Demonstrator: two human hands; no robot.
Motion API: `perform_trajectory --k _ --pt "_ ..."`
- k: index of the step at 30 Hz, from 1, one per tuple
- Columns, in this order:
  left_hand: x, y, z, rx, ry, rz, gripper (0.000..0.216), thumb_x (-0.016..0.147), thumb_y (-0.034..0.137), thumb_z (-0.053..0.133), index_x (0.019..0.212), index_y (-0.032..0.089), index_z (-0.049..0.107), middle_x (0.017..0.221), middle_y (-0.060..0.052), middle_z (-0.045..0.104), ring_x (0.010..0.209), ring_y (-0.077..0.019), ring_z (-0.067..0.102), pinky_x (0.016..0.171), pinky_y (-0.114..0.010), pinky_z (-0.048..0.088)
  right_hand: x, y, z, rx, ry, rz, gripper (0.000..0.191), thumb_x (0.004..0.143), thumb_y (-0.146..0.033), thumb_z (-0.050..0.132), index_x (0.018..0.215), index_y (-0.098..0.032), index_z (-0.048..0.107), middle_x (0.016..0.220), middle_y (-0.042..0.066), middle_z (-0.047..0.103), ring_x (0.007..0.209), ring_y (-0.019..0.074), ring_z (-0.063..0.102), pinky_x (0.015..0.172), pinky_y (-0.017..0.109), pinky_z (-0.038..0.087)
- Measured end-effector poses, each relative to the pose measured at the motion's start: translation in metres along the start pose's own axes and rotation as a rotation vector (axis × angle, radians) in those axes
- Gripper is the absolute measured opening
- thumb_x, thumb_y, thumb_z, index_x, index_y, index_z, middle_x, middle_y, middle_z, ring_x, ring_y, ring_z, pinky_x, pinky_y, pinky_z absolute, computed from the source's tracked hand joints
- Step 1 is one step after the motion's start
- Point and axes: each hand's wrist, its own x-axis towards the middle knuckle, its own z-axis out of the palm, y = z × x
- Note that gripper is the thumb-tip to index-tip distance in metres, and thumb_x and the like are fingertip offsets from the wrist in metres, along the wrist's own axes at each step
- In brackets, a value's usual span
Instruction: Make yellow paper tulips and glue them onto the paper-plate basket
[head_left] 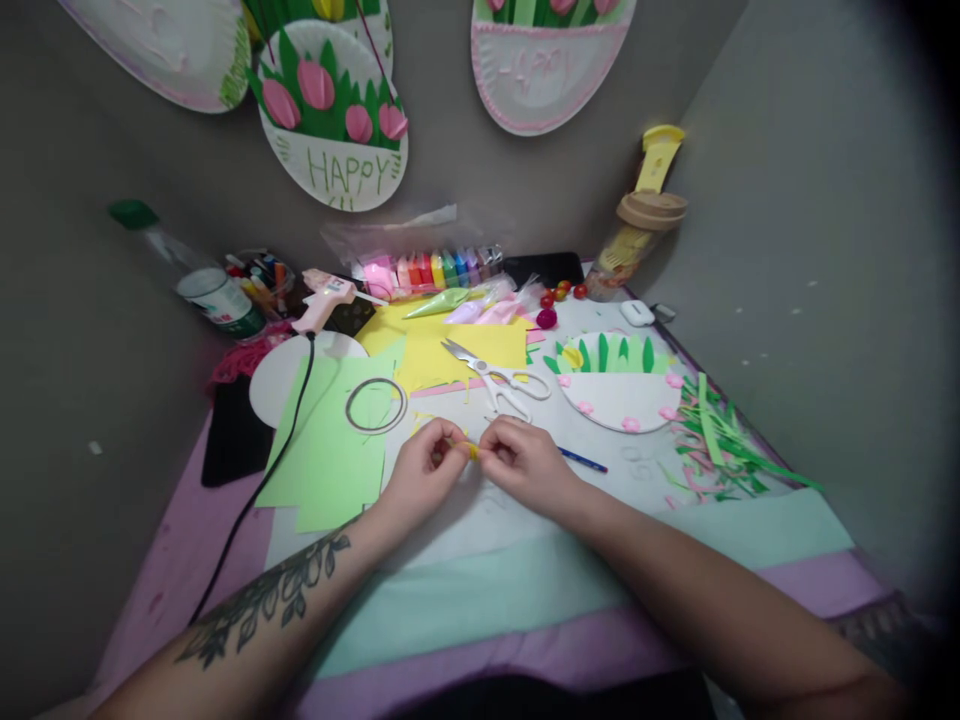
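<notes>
Between my hands is a small yellow paper piece (473, 452), pinched from both sides at the middle of the table. My left hand (427, 462) grips its left end with thumb and forefinger. From the right, my right hand (525, 458) pinches the other end. Most of the piece is hidden by my fingers. White-handled scissors (499, 380) lie partly open just beyond my hands. A blue pencil (583, 460) rests beside my right hand, partly covered by it. Yellow paper sheets (457, 350) lie behind the scissors.
Green paper sheets (330, 440), a tape roll (376, 405) and a pink glue gun (327, 300) with a black cord lie left. At right are a decorated half-plate (622, 400) and green and pink paper scraps (724, 450). A bottle (217, 298) stands back left.
</notes>
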Motion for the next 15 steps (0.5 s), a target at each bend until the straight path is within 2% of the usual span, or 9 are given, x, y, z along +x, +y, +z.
perform_trajectory --k 6,10,13,15 --pt "0.0012 -0.0059 -0.0014 0.013 -0.020 0.026 0.004 0.074 0.020 0.052 0.078 0.017 0.053 0.073 0.001 0.056 0.065 -0.0118 0.049 0.061 -0.024 0.038 0.0011 -0.0019 -0.0003 0.005 -0.036 0.036 0.010 0.072 -0.012 0.051 0.067 -0.021 0.051 0.067 0.000 0.054 0.063 0.0132 0.050 0.061 0.025 0.038" --pt "0.0018 -0.0095 -0.0023 -0.020 -0.008 0.029 0.014 0.075 0.018 0.052 0.088 0.017 0.056 0.074 0.001 0.055 0.065 -0.0115 0.049 0.059 -0.022 0.038 0.0030 0.0007 -0.0003 0.156 -0.051 0.226 0.006 0.072 -0.016 0.053 0.066 -0.020 0.052 0.066 -0.001 0.054 0.060 0.0118 0.048 0.057 0.024 0.037" --pt "0.0017 -0.0095 -0.0030 -0.064 0.009 0.032 0.032 0.075 0.015 0.049 0.106 0.017 0.057 0.087 -0.002 0.060 0.067 -0.0108 0.051 0.060 -0.022 0.039 0.0046 0.0049 -0.0013 0.365 -0.084 0.392 0.006 0.074 -0.023 0.054 0.069 -0.019 0.053 0.063 -0.003 0.052 0.056 0.0104 0.045 0.052 0.022 0.035" --pt "0.0014 -0.0082 -0.0033 -0.086 0.020 0.028 0.035 0.075 0.016 0.049 0.110 0.018 0.056 0.094 -0.003 0.061 0.067 -0.0105 0.051 0.061 -0.022 0.040 0.0056 0.0071 -0.0024 0.451 -0.082 0.441 0.010 0.074 -0.027 0.055 0.071 -0.018 0.053 0.062 -0.003 0.050 0.055 0.0098 0.044 0.050 0.022 0.033"
